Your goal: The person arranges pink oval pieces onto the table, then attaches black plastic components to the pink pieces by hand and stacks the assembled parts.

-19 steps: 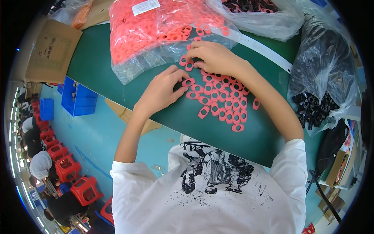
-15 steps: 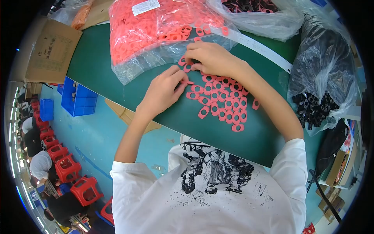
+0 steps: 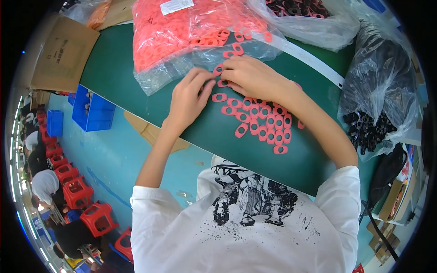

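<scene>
Many flat red plastic pieces, oval with a hole, lie in a cluster on the green table, some partly under my right forearm. My left hand is at the cluster's upper left, fingers curled and tips close together beside a loose red piece. Its fingertips are blurred, and what they pinch cannot be made out. From the right, my right hand reaches in with bent fingers, closed on another red piece. Below the hands, a single red piece lies flat at the cluster's edge.
A clear bag of red pieces lies open beyond my hands. Further bags hold dark pieces at the back and black parts at the right. A cardboard box and blue bin are left; people sit near red stools.
The piece that was edge-on at my left fingertips now lies flat by the cluster. My left hand has moved up towards the loose pieces. More loose pieces show above my right hand.
</scene>
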Demonstrator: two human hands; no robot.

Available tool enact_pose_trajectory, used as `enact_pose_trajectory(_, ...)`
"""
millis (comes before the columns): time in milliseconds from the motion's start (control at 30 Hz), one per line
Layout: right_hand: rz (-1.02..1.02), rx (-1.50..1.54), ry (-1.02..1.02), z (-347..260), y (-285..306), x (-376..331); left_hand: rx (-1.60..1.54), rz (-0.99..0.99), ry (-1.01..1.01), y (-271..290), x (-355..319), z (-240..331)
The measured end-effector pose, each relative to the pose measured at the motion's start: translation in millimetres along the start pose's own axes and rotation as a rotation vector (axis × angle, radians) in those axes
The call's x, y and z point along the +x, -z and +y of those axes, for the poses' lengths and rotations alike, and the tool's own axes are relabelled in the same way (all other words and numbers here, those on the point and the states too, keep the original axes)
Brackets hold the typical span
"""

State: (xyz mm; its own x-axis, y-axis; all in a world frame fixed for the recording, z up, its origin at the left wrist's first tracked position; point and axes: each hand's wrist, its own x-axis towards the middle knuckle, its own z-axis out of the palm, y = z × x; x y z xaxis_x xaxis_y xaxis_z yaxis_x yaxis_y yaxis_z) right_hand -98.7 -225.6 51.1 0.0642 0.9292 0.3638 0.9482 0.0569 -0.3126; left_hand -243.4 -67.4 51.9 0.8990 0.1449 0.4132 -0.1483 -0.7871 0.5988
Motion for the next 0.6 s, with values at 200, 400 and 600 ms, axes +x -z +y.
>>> enact_pose_trajectory(200,0.004,-0.030,-0.018,0.1,-5.2,-5.2,0.104,-0.012,0.025,-12.2,24.2,-12.5)
enact_pose_trajectory(400,0.041,-0.001,-0.089,12.2,5.5,-1.9,0.117,-0.160,-0.054,-11.0,27.6,-15.2)
enact_pose_trajectory(600,0.330,-0.028,-0.287,36.9,8.4,10.0,0.038,-0.190,-0.134,-9.2,17.1,-5.6)
